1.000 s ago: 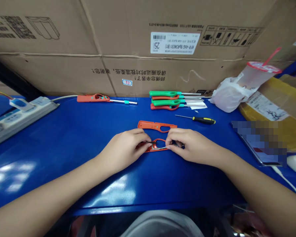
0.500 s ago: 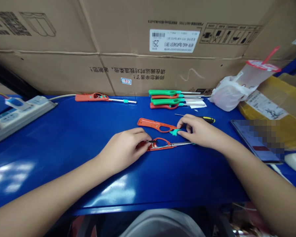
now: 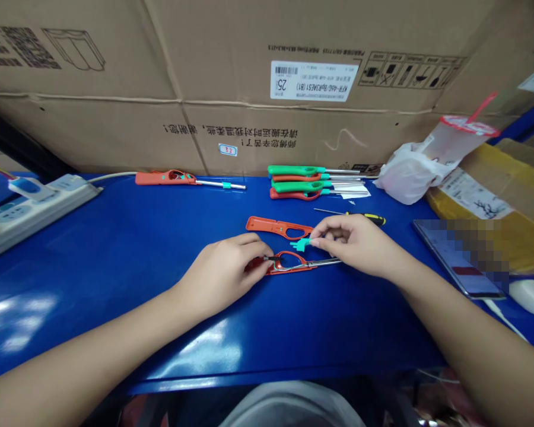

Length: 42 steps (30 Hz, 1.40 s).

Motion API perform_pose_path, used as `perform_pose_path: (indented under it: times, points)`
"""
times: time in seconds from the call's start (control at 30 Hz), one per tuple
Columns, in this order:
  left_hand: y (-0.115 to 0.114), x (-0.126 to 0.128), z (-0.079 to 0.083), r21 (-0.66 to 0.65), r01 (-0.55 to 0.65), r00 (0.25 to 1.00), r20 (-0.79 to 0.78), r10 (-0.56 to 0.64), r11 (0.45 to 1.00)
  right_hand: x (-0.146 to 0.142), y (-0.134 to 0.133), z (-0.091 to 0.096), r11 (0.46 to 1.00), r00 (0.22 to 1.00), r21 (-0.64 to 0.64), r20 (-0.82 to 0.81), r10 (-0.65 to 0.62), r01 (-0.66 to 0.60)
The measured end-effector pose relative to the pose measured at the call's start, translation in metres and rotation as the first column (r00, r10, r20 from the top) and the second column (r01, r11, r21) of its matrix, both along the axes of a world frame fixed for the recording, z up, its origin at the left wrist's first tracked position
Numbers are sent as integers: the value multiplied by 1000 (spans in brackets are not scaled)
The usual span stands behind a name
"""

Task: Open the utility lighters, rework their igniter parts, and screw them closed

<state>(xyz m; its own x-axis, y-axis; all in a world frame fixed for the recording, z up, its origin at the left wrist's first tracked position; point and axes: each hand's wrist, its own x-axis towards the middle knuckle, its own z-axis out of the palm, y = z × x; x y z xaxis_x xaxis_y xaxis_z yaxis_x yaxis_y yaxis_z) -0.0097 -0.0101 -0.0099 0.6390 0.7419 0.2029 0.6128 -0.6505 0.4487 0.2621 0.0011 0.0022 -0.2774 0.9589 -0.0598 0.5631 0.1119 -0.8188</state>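
An opened orange lighter body [image 3: 293, 263] with a metal tube lies on the blue table [image 3: 129, 249]. My left hand [image 3: 225, 270] is closed on its rear end and holds it down. My right hand [image 3: 353, 243] pinches a small green plastic part [image 3: 301, 244] just above the lighter's trigger loop. The lighter's other orange shell half [image 3: 278, 226] lies flat just behind the two hands.
A yellow-handled screwdriver [image 3: 365, 217] lies behind my right hand. Several green and orange lighters [image 3: 311, 181] are stacked at the back, one orange lighter [image 3: 178, 178] at the back left. Power strip [image 3: 31, 204] at left. White bag and plastic cup [image 3: 427, 163], phone [image 3: 463, 255] at right. Cardboard boxes [image 3: 249, 89] wall the back.
My right hand left the lighter body, reached back toward the screwdriver, picked up the small green part and has brought it left toward the trigger loop. My left hand stayed put.
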Motion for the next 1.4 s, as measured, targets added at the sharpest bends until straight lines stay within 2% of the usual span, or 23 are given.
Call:
perform_pose_path:
  times: [0.13, 0.2, 0.4, 0.5, 0.57, 0.63, 0.67, 0.7, 0.77, 0.8, 0.87, 1.03, 1.13, 1.27, 1.4]
  points:
    - [-1, 2, 2, 27, -24, 1000, -8, 24, 999, -11, -4, -2, 972, 986, -235, -163, -21, -19]
    - [-1, 2, 2, 43, -39, 999, -7, 40, 998, -15, -5, -3, 950, 975, -311, -218, -36, -35]
    - [-1, 5, 0, 54, 16, 981, 193, -27, 998, -22, -9, -1, 908, 930, -399, -365, -29, -128]
    - [-2, 8, 2, 3, 40, 956, 292, -39, 999, -27, -14, -2, 894, 934, -416, -358, 6, -166]
    - [-3, 10, 3, -67, 17, 949, 316, 5, 998, -29, -18, -3, 941, 964, -307, -259, 60, -141]
    - [-3, 12, 3, -150, -18, 945, 321, 65, 989, -29, -21, -5, 989, 986, -19, -91, 143, -145]
    - [-3, 13, 3, -186, -32, 942, 324, 92, 982, -28, -22, -6, 970, 982, 149, 6, 191, -190]
    - [-3, 13, 2, -216, -42, 939, 325, 112, 976, -27, -23, -7, 922, 967, 291, 103, 234, -254]
    - [-2, 12, 1, -236, -43, 941, 316, 119, 971, -24, -24, -9, 816, 918, 430, 263, 297, -387]
    - [-1, 11, 1, -227, -34, 947, 303, 104, 973, -22, -25, -9, 786, 897, 446, 315, 309, -427]
    - [1, 9, 2, -179, -7, 962, 268, 55, 984, -18, -24, -9, 776, 879, 440, 372, 300, -451]
    - [6, 1, 3, 9, 16, 995, 97, -17, 1000, -6, -18, -6, 808, 854, 375, 441, 275, -454]
    - [7, 0, -1, 54, 43, 999, 20, -44, 998, -4, -16, -6, 831, 838, 309, 458, 297, -463]
    - [7, 1, -9, 85, 86, 996, 22, -88, 993, -7, -16, -7, 836, 854, 299, 405, 326, -461]
    - [7, 1, -12, 95, 79, 990, 107, -89, 992, -9, -17, -7, 834, 869, 313, 361, 338, -455]
